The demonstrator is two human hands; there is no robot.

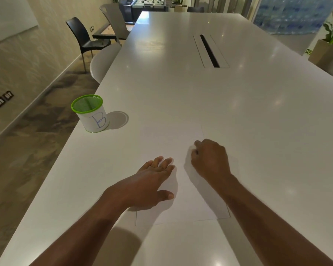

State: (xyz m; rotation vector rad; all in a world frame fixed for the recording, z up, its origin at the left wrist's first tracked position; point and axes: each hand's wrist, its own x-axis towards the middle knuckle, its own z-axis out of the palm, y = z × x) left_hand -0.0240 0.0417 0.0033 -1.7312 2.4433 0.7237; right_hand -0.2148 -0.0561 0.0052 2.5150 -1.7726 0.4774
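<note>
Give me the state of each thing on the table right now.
paper: lying flat on the table.
left hand: fingers straight, flat on the paper.
right hand: curled round a small white thing, mostly hidden.
green mesh cup: upright, marked B, nothing seen inside.
cable slot: dark gap showing.

A green-rimmed cup marked B stands at the table edge.

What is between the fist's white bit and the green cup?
Nothing visible. From the white bit in the right hand to the cup lies only bare paper and table; the left hand rests nearer the person, off that line.
</note>
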